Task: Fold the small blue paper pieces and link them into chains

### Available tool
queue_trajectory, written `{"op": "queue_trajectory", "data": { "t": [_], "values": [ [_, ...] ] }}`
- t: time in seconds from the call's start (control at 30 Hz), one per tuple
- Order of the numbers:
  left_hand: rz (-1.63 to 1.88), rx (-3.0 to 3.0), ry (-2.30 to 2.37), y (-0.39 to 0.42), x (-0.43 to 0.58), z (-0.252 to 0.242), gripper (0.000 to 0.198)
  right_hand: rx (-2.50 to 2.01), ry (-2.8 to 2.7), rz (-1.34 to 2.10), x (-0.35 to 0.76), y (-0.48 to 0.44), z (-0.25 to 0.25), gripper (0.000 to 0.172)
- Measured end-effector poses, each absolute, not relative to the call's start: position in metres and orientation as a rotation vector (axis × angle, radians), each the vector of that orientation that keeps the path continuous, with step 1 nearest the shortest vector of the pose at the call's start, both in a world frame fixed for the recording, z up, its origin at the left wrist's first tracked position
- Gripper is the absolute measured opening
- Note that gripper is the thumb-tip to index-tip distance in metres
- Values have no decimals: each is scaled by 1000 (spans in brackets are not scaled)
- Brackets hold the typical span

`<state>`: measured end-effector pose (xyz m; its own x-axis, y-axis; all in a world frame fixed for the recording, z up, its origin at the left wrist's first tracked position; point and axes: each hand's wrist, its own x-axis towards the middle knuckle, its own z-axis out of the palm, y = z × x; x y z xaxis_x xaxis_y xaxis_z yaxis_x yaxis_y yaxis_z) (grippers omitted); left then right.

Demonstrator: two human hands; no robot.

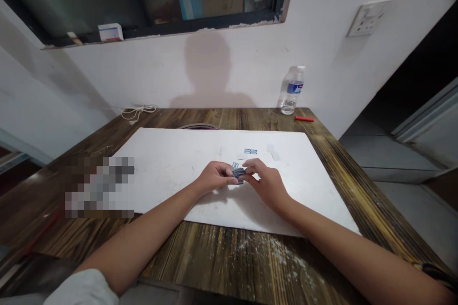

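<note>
My left hand (214, 177) and my right hand (265, 182) meet over the middle of a white sheet (171, 171) on the wooden table (222, 262). Both pinch a small blue-and-white piece (238, 173) between their fingertips, thumbs and fingers closed on it. Another small blue-and-white piece (250, 151) lies flat on the sheet just beyond the hands. A pale scrap (274, 151) lies to its right.
A clear plastic water bottle (292, 90) stands at the table's far right by the wall, with a red marker (304, 118) lying next to it. A coiled white cord (138, 112) lies at the far left. A blurred patch (98, 186) covers the left side.
</note>
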<state>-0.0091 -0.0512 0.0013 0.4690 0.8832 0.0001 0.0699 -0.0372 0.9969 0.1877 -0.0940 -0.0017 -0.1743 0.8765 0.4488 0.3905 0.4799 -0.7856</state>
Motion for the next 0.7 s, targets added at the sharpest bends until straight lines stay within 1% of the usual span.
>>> {"op": "queue_trajectory", "data": {
  "t": [0.1, 0.17, 0.23, 0.33, 0.4, 0.47, 0.53, 0.7],
  "values": [
    [837, 1492, 864, -53, -9, 3, 39, -1078, -1802, 549, 187, -96, 0, 14],
    [941, 1456, 874, -53, -8, 4, 36, -1081, -1811, 466, 186, -97, 1, 15],
    [1103, 1398, 922, -51, -8, 4, 35, -1060, -1900, 396, 184, -99, 2, 23],
    [1321, 1323, 1028, -45, -9, 4, 35, -946, -2234, 292, 179, -102, 0, 44],
    [1396, 1296, 1087, -42, -9, 4, 34, -827, -2481, 236, 176, -105, -4, 56],
    [1425, 1285, 1118, -40, -10, 4, 33, -735, -2639, 222, 174, -108, -5, 61],
    [1428, 1295, 1130, -39, -11, 3, 33, -659, -2708, 244, 173, -110, -3, 56],
    [1409, 1339, 1126, -40, -11, 2, 32, -348, -2756, 313, 174, -111, 6, 33]
  ]
}}
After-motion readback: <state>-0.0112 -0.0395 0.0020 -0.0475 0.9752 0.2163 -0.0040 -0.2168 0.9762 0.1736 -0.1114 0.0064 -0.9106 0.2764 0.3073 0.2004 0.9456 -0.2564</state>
